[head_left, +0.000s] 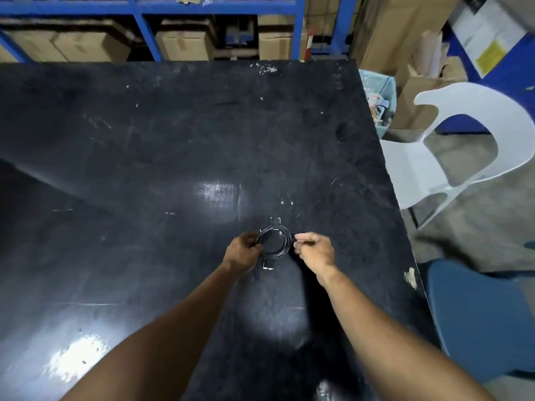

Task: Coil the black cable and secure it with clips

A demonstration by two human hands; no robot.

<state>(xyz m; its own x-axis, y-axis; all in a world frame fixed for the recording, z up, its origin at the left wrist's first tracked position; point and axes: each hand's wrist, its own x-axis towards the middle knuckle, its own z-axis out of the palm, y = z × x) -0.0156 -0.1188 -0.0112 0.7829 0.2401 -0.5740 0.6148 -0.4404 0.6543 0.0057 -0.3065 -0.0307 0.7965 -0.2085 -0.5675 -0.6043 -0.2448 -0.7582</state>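
Observation:
A black cable (285,241) lies wound into a small round coil on the black table (173,140), near its right side. My left hand (244,251) grips the coil's left edge. My right hand (314,251) pinches something small and dark at the coil's right edge; it looks like a clip, but it is too small to be sure. One black clip (275,221) sticks out at the coil's far side and another clip (268,264) at its near side.
The table's right edge runs close to my right hand. A white plastic chair (451,146) and a blue chair (480,319) stand to the right. Blue shelving (144,27) with cardboard boxes lines the back. A bin (379,99) of scraps sits by the far right corner.

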